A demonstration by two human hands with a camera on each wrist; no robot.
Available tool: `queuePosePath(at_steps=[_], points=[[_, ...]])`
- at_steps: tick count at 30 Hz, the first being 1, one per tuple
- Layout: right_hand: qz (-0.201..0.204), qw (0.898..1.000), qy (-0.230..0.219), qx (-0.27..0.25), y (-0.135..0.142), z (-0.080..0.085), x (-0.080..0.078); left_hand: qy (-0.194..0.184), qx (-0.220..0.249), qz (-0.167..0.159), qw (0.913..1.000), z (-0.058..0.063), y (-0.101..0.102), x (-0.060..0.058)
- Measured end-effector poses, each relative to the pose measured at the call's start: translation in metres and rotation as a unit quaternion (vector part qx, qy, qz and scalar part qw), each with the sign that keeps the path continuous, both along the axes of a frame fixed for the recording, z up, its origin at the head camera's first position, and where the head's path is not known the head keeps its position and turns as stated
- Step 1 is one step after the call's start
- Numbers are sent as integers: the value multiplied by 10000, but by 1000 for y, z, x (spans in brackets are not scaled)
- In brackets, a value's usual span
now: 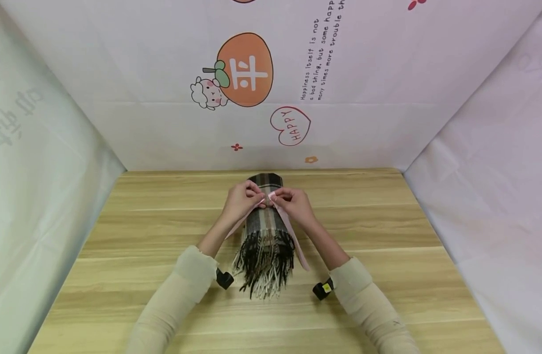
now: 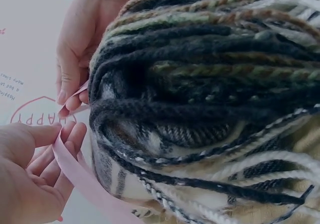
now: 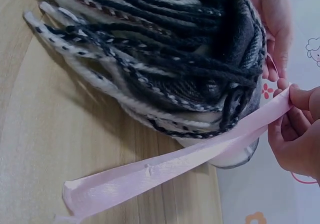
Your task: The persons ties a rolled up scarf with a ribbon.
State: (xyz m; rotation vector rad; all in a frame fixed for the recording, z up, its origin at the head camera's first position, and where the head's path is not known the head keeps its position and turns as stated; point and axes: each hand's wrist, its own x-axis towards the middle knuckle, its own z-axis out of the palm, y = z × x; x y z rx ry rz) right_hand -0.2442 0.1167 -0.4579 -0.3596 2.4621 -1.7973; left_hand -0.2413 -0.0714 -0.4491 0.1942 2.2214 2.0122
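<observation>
A rolled plaid scarf in grey, black and brown lies on the table, its fringe toward the person. Over the roll, my left hand pinches one part of a pink ribbon between thumb and fingers. Close beside it, my right hand pinches another part of the pink ribbon, whose loose tail hangs down the roll's right side onto the wood. The two hands' fingertips almost meet above the scarf. In both wrist views the fringe hides part of the roll.
The wooden table meets a white printed backdrop just behind the scarf. White sheets stand on both sides. A black wrist device sits at the right cuff, another at the left.
</observation>
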Motion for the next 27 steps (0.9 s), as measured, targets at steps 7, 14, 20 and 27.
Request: queuePosePath(at_steps=[7, 14, 20, 27], points=[[-3, 9999, 163, -14, -1, -3, -1, 354, -641, -356, 9967, 0, -3, -1], [-163, 9966, 651, 480, -2, -3, -1, 203, -673, -670, 9953, -2, -5, -2], [-254, 9943, 882, 548, -5, -4, -2, 266, -767, -713, 9941, -3, -6, -4], [-86, 9927, 1067, 549, -10, -2, -2, 499, -1269, -703, 9882, -5, -6, -8]])
